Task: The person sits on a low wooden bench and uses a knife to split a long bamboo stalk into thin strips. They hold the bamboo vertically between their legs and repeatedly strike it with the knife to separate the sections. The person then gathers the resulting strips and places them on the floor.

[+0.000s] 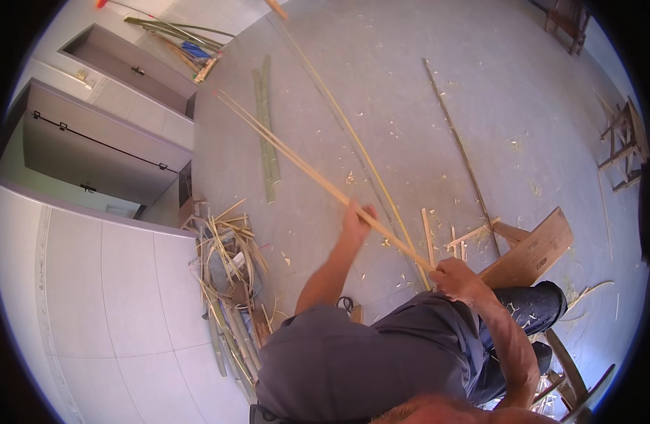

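Note:
Long, pale bamboo strips [311,170] run diagonally from my right hand towards the upper left, parting into two near their far end. My right hand [456,280] is closed around their near end, above my thigh. Further along, my left hand [359,218] grips the same strips from below. Just right of my right hand, a wooden bench [534,249] with a plank top stands at a tilt to the view. A long yellowish strip [356,138] lies on the floor, passing behind the held strips.
Green bamboo pieces [266,127] lie on the floor ahead. A dark pole [460,146] lies to the right, its near end by the bench. Heaped bamboo offcuts [232,254] stand at the left wall. Wooden stools [624,143] are at far right; shavings dot the floor.

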{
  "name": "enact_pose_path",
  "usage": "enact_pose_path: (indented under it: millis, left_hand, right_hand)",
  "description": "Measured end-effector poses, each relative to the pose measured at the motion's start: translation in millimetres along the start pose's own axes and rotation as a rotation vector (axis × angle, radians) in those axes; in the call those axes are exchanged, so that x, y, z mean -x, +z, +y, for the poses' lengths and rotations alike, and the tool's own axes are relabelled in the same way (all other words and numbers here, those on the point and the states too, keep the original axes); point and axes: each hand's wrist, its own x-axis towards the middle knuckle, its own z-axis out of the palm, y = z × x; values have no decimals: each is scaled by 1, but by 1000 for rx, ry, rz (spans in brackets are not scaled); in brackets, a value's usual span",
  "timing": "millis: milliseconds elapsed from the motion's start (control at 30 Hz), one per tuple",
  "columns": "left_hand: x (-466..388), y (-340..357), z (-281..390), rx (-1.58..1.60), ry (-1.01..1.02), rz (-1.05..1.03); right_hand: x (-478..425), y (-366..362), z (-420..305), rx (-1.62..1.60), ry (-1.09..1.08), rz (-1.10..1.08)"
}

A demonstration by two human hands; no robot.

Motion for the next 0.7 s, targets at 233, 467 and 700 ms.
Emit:
enact_pose_path:
  millis: [233,467,700]
  left_hand:
    - [120,41,-78,34,-305,-200]
    - [41,-70,-34,-172,-15,150]
    - [18,-208,44,-490,103,465]
  right_hand:
    - [-48,35,19,-15,-16,67]
    - [-45,16,57,377,-523,378]
    - [9,-56,94,-321,122,526]
